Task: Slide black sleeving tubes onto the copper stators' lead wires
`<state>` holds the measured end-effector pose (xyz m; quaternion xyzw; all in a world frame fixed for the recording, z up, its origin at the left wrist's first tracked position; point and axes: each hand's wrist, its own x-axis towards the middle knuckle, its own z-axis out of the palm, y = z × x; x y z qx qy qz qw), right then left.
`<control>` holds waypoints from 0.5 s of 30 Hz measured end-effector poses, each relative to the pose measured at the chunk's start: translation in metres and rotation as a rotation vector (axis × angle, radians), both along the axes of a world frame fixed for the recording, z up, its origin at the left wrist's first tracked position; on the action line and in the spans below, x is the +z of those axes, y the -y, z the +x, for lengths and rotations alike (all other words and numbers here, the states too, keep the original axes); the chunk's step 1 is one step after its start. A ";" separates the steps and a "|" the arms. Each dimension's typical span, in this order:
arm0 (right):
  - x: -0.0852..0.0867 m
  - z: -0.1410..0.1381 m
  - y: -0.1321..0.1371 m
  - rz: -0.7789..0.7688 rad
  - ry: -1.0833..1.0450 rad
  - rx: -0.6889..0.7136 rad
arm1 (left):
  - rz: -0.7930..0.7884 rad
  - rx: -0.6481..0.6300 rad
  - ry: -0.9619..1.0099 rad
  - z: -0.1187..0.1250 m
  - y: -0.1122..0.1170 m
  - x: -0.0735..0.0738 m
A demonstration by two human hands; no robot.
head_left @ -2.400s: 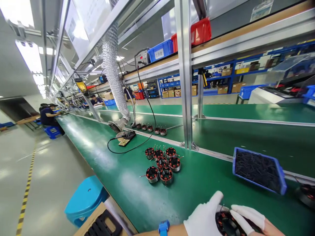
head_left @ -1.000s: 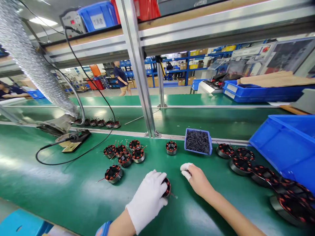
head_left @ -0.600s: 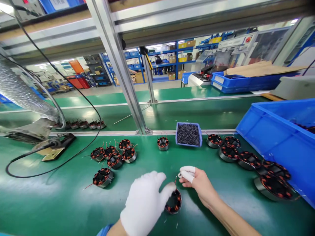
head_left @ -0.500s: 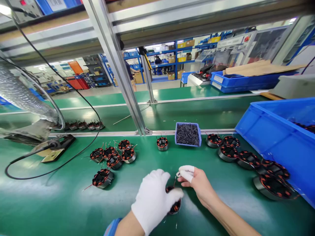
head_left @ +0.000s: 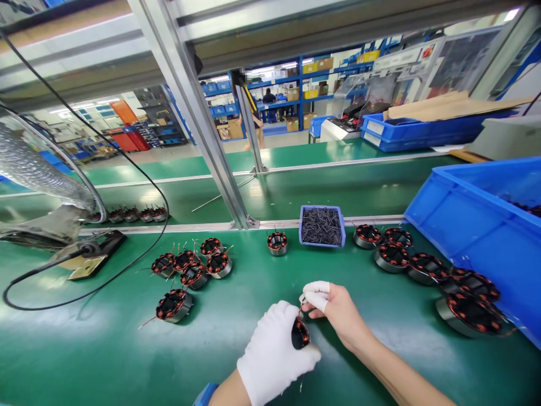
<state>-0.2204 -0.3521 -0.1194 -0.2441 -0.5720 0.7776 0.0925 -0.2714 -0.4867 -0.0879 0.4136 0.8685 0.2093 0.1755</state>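
In front of the tray (head_left: pixel 322 245), the left hand (head_left: pixel 270 351) grips a coil (head_left: pixel 300 336), seemingly to steady its wire (head_left: pixel 300 309) beside the right hand (head_left: pixel 341 317); whether that hand grips it, I cannot tell.

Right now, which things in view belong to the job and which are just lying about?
Likely belong: coil ring in the left hand; its wire by the right hand; similar rings nearby; tray of black pieces.

Apparently not in use: cardboard; thin rod; silver hose.
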 end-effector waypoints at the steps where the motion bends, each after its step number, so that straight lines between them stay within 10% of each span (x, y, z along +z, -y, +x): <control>1: 0.000 0.000 0.000 0.019 0.000 0.009 | 0.007 -0.003 -0.002 0.000 0.000 -0.001; 15: -0.009 -0.002 -0.004 0.410 0.053 0.165 | 0.073 -0.012 0.037 0.001 0.002 -0.007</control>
